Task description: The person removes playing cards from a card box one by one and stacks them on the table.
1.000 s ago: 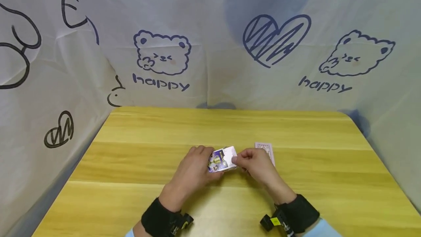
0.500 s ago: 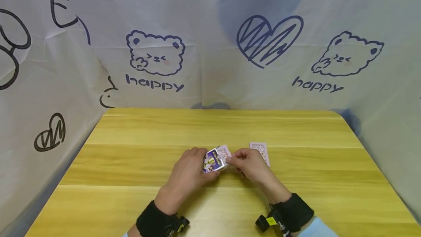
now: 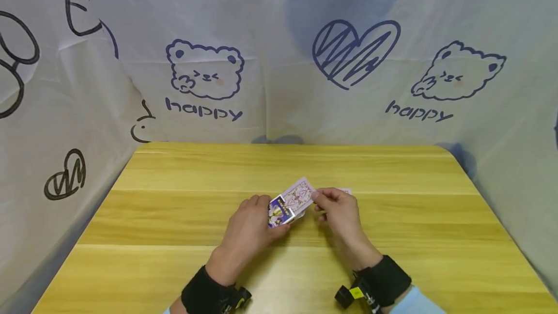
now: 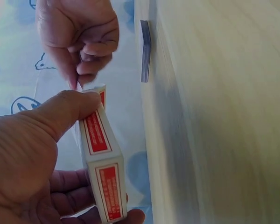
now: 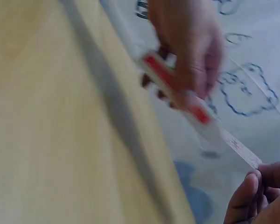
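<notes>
In the head view my left hand [image 3: 250, 227] grips a small card box [image 3: 279, 212] with a purple and yellow front; its sides show red panels in the left wrist view. A playing card [image 3: 298, 196] with a patterned pinkish back sticks out of the box's upper right end. My right hand [image 3: 342, 212] pinches this card at its outer corner between thumb and fingers. Whether one card or several are pinched, I cannot tell. Lying on the table, a thin stack of playing cards [image 4: 145, 51] appears edge-on in the left wrist view; my right hand mostly hides it in the head view.
The wooden table [image 3: 196, 168] reaches back to a white cloth wall [image 3: 279, 110] with drawn bears and hearts. More cloth [image 3: 35, 236] hangs along the left side. Each wrist wears a black band [image 3: 385, 280] with a small camera.
My right hand has drawn the card out of the box, up and to the right, so more of its back shows. It now covers most of the stack on the table.
</notes>
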Available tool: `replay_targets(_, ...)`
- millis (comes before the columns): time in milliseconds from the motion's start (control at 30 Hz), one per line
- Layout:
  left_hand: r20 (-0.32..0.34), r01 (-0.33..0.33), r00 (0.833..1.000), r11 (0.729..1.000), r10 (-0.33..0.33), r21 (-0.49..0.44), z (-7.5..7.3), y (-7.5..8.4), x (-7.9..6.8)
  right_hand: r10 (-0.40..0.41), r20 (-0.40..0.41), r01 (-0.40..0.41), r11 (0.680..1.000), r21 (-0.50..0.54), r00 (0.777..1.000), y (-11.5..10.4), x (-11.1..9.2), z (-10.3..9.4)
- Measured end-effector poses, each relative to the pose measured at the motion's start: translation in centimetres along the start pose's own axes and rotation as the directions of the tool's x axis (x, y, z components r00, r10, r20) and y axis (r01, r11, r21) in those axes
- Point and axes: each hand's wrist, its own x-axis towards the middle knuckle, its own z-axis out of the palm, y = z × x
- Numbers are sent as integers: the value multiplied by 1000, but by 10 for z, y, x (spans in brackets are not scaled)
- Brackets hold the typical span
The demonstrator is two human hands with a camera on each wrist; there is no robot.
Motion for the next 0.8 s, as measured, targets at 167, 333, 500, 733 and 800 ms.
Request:
replay_targets(167, 2, -7, 1000, 1000, 7, 26, -2, -3, 3, 6, 5, -6, 1000, -28, 1000, -18, 23, -48)
replay_targets(333, 70, -3, 998, 999, 1, 37, -7, -7, 3, 50, 157, 0, 952, -305, 986, -24, 59, -107)
replay_targets(500, 110, -9, 994, 1000, 6, 27, -10, -9, 1, 150, 268, -11, 888, -460, 952, -20, 84, -132)
replay_targets(733, 115, -45, 992, 999, 43, 14, -7, -9, -1, 209, 307, -11, 841, -541, 929, -14, 99, -121)
replay_targets(800, 111, -47, 993, 999, 46, 11, -7, -8, -2, 209, 314, -7, 841, -540, 926, -13, 102, -118)
